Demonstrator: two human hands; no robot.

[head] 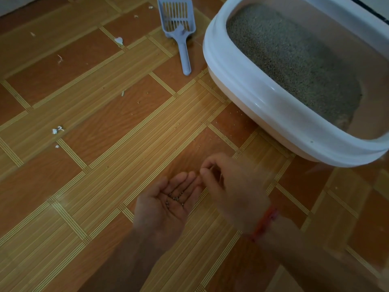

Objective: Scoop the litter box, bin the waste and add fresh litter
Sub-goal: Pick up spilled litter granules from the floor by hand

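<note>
The litter box (248,85), white-rimmed with a peach base, stands on the floor at the upper right, filled with grey-brown litter (294,60). A pale blue slotted scoop (179,28) lies on the floor to its left, handle toward me. My left hand (168,205) is palm up, slightly cupped, with several loose litter grains (175,198) lying in it. My right hand (229,186), a red band at its wrist, hovers just right of the left fingertips, thumb and forefinger drawn together. Whether a grain is pinched between them I cannot tell.
The floor is wood-pattern vinyl in orange and tan. Small white scraps (57,130) lie at the left, another white scrap (119,40) farther back. Scattered litter grains (237,112) dot the floor beside the box.
</note>
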